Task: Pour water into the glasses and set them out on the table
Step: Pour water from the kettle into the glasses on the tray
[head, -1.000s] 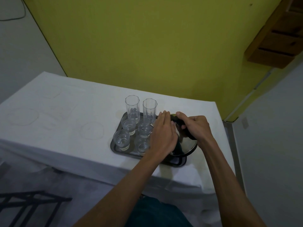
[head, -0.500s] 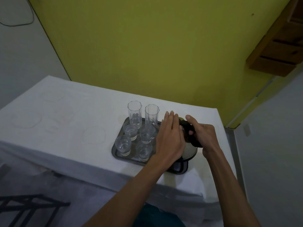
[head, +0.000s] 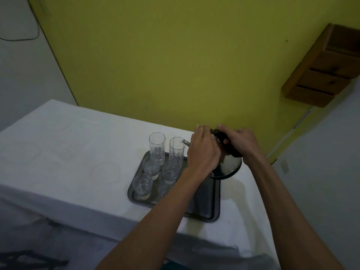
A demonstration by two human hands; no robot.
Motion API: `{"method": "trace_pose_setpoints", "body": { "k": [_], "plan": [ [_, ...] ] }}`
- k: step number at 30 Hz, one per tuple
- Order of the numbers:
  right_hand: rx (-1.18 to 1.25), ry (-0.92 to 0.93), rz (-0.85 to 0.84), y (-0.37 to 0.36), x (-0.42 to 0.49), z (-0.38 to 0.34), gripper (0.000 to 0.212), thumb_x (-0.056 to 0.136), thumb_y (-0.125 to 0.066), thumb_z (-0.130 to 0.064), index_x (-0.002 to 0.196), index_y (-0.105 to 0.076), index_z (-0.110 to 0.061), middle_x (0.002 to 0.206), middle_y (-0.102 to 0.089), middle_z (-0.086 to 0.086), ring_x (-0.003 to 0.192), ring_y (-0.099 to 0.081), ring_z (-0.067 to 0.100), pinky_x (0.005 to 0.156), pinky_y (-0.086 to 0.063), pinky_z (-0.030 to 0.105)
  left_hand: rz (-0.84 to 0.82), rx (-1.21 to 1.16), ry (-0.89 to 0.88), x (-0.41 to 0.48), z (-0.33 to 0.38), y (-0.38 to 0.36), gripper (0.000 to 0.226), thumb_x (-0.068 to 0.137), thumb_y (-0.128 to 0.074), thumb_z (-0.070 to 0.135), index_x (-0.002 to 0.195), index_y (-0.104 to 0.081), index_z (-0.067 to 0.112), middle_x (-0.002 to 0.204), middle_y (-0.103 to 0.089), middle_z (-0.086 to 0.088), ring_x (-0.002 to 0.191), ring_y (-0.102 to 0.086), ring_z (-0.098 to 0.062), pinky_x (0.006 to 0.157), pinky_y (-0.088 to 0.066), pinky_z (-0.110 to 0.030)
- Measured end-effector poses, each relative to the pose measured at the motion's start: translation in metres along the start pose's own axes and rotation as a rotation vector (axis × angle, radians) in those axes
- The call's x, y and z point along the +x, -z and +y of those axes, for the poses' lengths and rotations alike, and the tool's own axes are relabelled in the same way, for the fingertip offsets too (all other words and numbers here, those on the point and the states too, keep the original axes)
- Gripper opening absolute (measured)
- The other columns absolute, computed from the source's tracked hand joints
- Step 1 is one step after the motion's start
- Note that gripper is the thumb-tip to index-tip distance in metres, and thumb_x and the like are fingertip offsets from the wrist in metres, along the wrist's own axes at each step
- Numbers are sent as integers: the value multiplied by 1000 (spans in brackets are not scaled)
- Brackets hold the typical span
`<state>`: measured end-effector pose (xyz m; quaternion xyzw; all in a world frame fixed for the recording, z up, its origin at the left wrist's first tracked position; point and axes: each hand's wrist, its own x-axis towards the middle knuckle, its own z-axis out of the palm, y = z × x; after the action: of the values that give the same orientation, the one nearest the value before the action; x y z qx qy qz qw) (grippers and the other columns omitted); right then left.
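A steel kettle hung tilted over the right part of a dark tray, its base lifted and turned toward the camera. The right hand had its fingers and thumb curled round the kettle's black handle and carried it. The left hand lay flat against the kettle's upper side, fingers straight and together, gripping nothing. The spout showed just past the left hand's fingers, right at the rim of the right tall glass; whether it touched the rim, or whether water was running, could not be made out.

The left tall glass stood upright just beside the right one, both along the far edge of the tray. In front of them stood the short glasses, also upright, filling the tray's left half; one of them was mostly hidden behind the left forearm. How much water any of them held could not be told in the dim light.

The tray sat on the white-clothed desk toward its right end, with the tray's near right corner close to the desk's near edge. A yellow wall rose behind the desk's far edge, and a wooden shelf was fixed to it at the upper right.
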<state>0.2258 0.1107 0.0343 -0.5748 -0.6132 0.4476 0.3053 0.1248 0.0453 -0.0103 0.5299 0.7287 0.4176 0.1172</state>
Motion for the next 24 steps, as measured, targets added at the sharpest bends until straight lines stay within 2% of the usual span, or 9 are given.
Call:
{"method": "trace_pose_setpoints", "body": {
  "k": [5,13,24],
  "plan": [
    [-36,10,-19,-3,6,-8,51,73,-79,-59,55,-65,-13,44,-59,-6,49,-55,18,50,-38,28,-13,-21,49,6,1,2,46,103,-27,23,144,-32,2,155,-30,-12,148,-17,-25,119,-18,-37],
    [-67,2,-28,-7,5,-11,52,76,-77,-57,57,-65,-11,40,-57,-6,46,-54,17,46,-38,25,-14,-26,58,5,-1,6,44,103,-28,21,142,-33,1,153,-33,-14,146,-21,-27,118,-21,-37],
    [-89,13,-24,-7,3,-15,51,78,-76,-57,57,-65,-11,39,-56,-8,45,-53,15,45,-37,24,-35,-36,77,4,1,11,47,104,-26,23,146,-29,2,156,-27,-11,148,-16,-23,118,-19,-37]
  ]
}}
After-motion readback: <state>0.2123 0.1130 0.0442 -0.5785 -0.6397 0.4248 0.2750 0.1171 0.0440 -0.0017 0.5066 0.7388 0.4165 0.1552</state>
